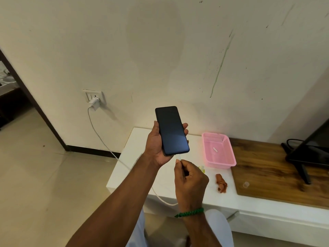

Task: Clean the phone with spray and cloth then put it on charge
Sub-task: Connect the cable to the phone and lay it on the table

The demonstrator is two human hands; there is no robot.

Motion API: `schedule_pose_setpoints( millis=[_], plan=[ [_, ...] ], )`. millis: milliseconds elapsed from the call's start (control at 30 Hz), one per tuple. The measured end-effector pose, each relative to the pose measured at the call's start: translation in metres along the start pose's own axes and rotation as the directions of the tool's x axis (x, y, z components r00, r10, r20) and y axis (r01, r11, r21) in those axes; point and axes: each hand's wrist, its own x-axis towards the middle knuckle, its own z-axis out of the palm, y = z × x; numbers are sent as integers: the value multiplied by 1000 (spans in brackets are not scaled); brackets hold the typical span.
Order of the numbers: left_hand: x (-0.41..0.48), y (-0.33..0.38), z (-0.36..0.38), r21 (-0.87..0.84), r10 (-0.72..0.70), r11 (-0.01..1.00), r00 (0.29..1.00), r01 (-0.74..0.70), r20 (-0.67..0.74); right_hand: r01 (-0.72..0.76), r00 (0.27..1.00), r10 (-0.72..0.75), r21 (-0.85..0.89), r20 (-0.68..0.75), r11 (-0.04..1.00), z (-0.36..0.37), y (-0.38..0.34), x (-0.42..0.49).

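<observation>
White cable (99,136) plug pinched by right hand (190,182) beneath left hand (156,145)-cradled phone (171,131).

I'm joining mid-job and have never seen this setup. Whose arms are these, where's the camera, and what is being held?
There is no machine here: these are a person's two bare hands, seen from one camera worn on the head, looking forward and down. The left hand holds a dark-screened phone. The right hand pinches the plug of a white cable at the phone's bottom edge; I cannot tell whether it is pushed in. The cable runs to a charger in the wall socket. On the white unit lie a pink basket and a crumpled brown cloth.
</observation>
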Motion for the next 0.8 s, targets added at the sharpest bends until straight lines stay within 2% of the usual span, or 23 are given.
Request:
schedule_pose_setpoints(
  millis=[267,533,667,800],
  plan=[
    [-2,0,1,-3,-1,1000,1000,1,28,2,1000,-2,-3,-6,1000,0,-2,0],
    [-9,-3,7,-43,-49,997,989,56,140,-20,1000,20,6,-14,1000,-1,-2,6],
    [-11,0,9,-73,-74,993,981,89,182,-174,983,167,81,80,982,-3,0,8],
    [-13,0,10,-123,-95,985,977,120,192,-439,893,385,260,235,860,-7,2,9]
  ],
)
